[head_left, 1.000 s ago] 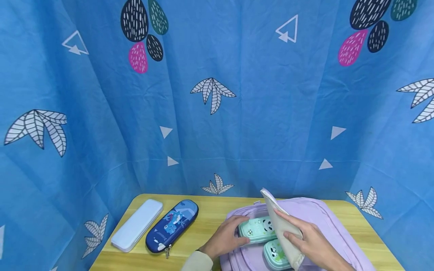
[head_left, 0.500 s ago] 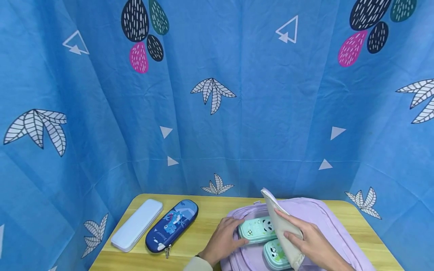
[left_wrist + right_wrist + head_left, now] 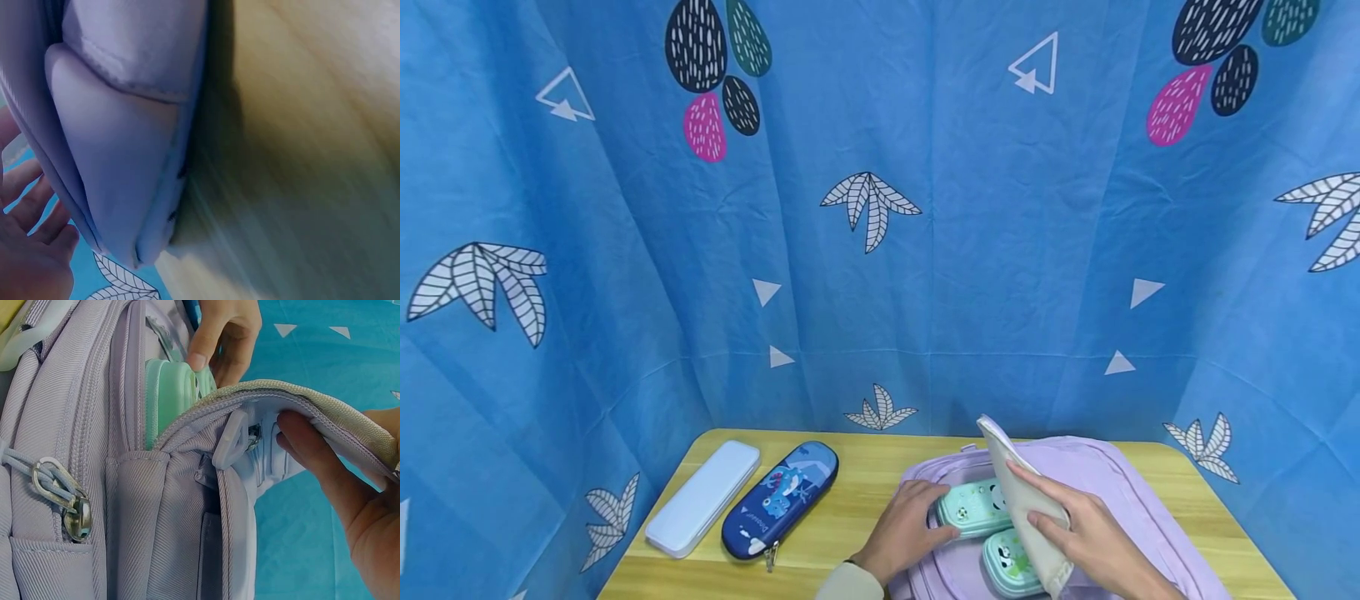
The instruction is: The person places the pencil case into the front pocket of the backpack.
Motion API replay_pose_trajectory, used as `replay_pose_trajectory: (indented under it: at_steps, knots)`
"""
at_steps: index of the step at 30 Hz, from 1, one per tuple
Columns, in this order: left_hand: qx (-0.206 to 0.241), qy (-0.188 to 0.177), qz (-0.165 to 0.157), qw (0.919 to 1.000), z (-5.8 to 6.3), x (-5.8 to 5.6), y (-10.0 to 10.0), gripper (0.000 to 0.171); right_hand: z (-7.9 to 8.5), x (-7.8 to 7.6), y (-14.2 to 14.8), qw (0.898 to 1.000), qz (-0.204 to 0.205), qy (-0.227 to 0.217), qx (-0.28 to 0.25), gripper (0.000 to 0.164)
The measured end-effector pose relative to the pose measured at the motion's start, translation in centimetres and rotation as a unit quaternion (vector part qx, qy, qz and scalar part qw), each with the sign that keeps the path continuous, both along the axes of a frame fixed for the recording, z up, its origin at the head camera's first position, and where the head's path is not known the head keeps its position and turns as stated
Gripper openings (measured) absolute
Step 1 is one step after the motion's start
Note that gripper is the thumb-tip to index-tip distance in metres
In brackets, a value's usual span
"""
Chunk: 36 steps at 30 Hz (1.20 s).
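In the head view, a lilac backpack (image 3: 1131, 500) lies on the table with its front pocket unzipped. My right hand (image 3: 1086, 525) holds the cream-backed pocket flap (image 3: 1026, 500) up, thumb on one side and fingers on the other. My left hand (image 3: 904, 527) grips the left end of a mint-green panda pencil case (image 3: 970, 508) inside the pocket, fingers at its far side and thumb at its near side. A second mint-green case (image 3: 1011, 560) sits nearer me, partly behind the flap. In the right wrist view, the left thumb (image 3: 199, 359) touches the green case (image 3: 172, 394).
On the left of the wooden table (image 3: 865, 467) lie a pale blue case (image 3: 703, 498) and a dark blue dinosaur pencil case (image 3: 781, 500) with a metal zip pull. A blue patterned curtain (image 3: 880, 317) hangs behind and around the table.
My left hand has moved slightly right together with the far green pencil case, so more of its panda end is behind the flap. The right hand and flap stay in place.
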<state>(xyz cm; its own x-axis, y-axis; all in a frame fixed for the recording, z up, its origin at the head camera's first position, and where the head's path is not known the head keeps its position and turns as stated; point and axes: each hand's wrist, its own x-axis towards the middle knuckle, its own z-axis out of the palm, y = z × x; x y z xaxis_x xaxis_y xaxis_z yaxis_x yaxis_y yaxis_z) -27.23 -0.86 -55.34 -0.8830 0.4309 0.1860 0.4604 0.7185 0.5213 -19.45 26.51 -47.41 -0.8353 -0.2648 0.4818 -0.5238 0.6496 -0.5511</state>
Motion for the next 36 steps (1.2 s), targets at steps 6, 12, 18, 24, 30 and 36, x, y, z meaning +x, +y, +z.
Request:
replay_pose_trajectory:
  at_steps: [6,12,18,24,30,36]
  knots:
    - [-0.002,0.001,-0.004,1.0000,0.3,-0.1,0.9,0.062,0.0,0.1,0.0,1.000,-0.001,0.009,-0.004,0.066]
    - [0.000,0.011,-0.010,0.9999,0.5,-0.2,1.7,0.061,0.2,0.1,0.1,1.000,-0.003,0.005,-0.011,0.067]
    - [0.002,0.015,-0.014,0.9998,0.7,-0.3,2.5,0.062,0.5,0.3,0.2,1.000,0.002,-0.004,-0.017,0.067]
    - [0.014,0.030,-0.021,0.9992,0.5,-0.3,3.1,0.060,0.6,0.3,0.3,1.000,0.003,-0.015,-0.019,0.066]
    - [0.023,0.032,-0.027,0.9989,0.6,-0.5,3.8,0.059,0.6,0.3,0.3,1.000,0.005,-0.021,-0.020,0.065]
    - [0.016,0.035,-0.021,0.9990,0.5,-0.8,4.6,0.059,0.6,0.3,0.3,0.999,0.012,-0.027,-0.024,0.062]
